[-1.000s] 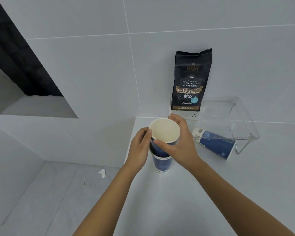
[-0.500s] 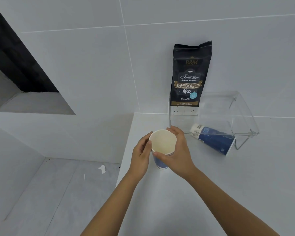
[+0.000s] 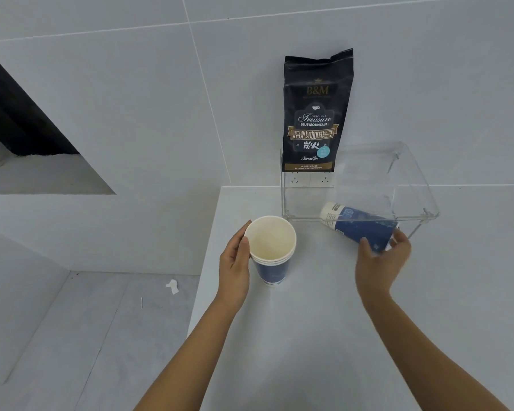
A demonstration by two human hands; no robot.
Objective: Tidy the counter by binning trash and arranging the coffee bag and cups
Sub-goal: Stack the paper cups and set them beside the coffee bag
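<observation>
A stack of blue paper cups (image 3: 272, 256) stands upright near the counter's left edge, with three rims showing. My left hand (image 3: 235, 262) rests against its left side, thumb at the rim. A second blue cup stack (image 3: 359, 225) lies on its side, partly under the clear acrylic shelf (image 3: 410, 185). My right hand (image 3: 380, 262) curls around the open end of that lying stack, fingers spread on both sides. A black coffee bag (image 3: 316, 114) stands on top of the shelf's left end against the wall.
The white counter (image 3: 324, 336) ends at a left edge, with the grey floor below. A white paper scrap (image 3: 172, 286) lies on the floor. A wall socket (image 3: 309, 180) sits behind the shelf.
The upper cup has gone down fully into the upright stack. My right hand left that stack and moved right to the lying cups. My left hand stayed.
</observation>
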